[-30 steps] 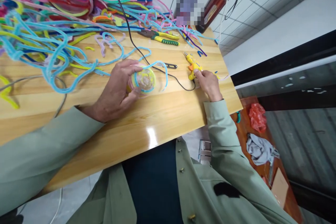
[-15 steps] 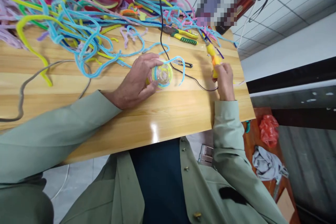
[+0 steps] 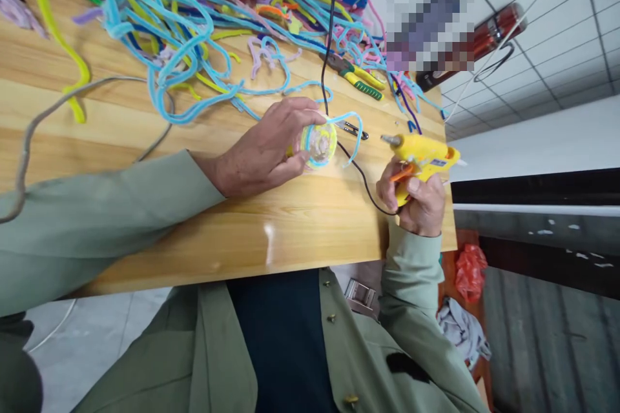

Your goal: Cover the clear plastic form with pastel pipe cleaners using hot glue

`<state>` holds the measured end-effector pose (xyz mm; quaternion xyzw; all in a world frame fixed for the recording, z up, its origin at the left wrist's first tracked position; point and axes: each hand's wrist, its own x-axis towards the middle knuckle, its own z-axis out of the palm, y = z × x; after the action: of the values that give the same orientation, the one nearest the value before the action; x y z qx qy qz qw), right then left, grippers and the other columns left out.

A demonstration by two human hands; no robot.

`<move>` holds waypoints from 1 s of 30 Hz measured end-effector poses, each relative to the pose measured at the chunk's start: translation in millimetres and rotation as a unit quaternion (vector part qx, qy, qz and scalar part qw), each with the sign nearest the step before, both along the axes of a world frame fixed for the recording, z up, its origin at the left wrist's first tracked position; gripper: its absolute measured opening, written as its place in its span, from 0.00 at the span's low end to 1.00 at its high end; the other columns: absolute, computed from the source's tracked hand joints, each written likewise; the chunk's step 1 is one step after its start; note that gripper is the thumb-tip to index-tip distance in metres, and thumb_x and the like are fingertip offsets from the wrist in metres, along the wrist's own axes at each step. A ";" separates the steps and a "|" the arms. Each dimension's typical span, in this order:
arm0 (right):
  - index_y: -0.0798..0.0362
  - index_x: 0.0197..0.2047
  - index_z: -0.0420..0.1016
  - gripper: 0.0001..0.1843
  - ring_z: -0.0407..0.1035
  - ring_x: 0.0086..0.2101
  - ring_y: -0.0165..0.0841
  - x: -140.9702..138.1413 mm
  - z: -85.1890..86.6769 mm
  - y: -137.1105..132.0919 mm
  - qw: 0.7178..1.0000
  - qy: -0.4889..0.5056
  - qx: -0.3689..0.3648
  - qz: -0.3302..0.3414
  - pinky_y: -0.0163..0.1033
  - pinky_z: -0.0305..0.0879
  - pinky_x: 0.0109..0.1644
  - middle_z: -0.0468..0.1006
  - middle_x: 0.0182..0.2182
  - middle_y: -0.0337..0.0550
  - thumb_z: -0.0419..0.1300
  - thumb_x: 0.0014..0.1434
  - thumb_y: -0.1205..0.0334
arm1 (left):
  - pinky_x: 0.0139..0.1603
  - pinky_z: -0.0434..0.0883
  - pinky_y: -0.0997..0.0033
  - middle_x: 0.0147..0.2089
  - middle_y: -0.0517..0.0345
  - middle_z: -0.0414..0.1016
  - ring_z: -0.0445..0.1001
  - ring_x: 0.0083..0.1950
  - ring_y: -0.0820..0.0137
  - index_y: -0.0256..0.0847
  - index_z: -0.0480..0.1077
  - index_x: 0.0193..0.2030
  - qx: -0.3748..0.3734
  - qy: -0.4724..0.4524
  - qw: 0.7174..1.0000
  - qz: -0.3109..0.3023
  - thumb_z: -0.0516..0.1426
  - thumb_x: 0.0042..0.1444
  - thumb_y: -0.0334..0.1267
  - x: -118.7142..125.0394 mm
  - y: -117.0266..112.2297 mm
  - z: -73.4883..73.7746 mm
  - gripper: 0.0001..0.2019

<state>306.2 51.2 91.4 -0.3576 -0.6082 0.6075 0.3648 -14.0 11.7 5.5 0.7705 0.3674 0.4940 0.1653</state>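
Glue gun [image 3: 429, 152] swung level, handle [image 3: 402, 194] half-hidden in curled right grip [image 3: 423, 206]; left grip [image 3: 268, 150] clasps half-covered round piece [image 3: 320, 142].

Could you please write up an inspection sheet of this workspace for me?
Surface: pale wooden table, glossy, light reflected near its front edge.
Job's things: yellow glue gun, nozzle pointing left; multicoloured round piece.
Clutter: tangled fuzzy strands, pliers, black-handled snips.
Hands: left hand has its fingers around the round piece; right hand holds the glue gun.
Cables: black cable reaches the glue gun's grip; grey cable at left.
Surroundings: tiled wall, red flask, red bag.
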 end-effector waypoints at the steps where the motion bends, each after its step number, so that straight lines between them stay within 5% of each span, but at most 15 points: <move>1: 0.48 0.42 0.86 0.19 0.57 0.13 0.26 1.4 -0.4 -0.3 1.000 -0.012 -0.001 0.013 0.39 0.48 0.19 0.76 0.22 0.35 0.80 0.58 0.44 | 0.85 0.65 0.26 0.76 0.45 0.72 0.68 0.81 0.44 0.57 0.61 0.78 -0.002 -0.001 1.000 -0.002 0.56 0.77 0.53 0.2 -0.2 0.5 0.26; 6: 0.51 0.39 0.88 0.23 0.65 0.18 0.31 3.7 -6.3 1.6 0.992 -0.099 -0.016 0.070 0.40 0.57 0.22 0.82 0.25 0.42 0.80 0.57 0.39 | 0.84 0.66 0.25 0.75 0.44 0.72 0.68 0.81 0.44 0.57 0.63 0.77 0.002 0.001 1.000 0.003 0.55 0.77 0.53 2.5 -0.9 1.4 0.25; 13: 0.50 0.35 0.84 0.22 0.65 0.21 0.30 -5.4 -13.7 -2.0 0.988 -0.123 0.002 0.093 0.39 0.64 0.27 0.79 0.24 0.38 0.78 0.62 0.40 | 0.85 0.65 0.28 0.76 0.46 0.73 0.68 0.81 0.44 0.54 0.66 0.74 -0.024 -0.007 1.000 0.001 0.58 0.76 0.56 2.7 -0.7 0.6 0.25; 30: 0.51 0.35 0.84 0.21 0.65 0.23 0.27 -6.4 -22.9 -1.3 0.986 -0.138 0.004 0.097 0.37 0.62 0.28 0.79 0.26 0.37 0.76 0.66 0.42 | 0.85 0.65 0.30 0.76 0.45 0.71 0.68 0.81 0.44 0.53 0.63 0.77 -0.008 0.016 1.000 -0.011 0.58 0.75 0.47 -3.6 0.0 2.0 0.26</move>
<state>299.8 49.9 68.5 -0.3760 -0.6866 0.5828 0.2182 -17.6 11.7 7.6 0.7809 0.3659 0.4766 0.1707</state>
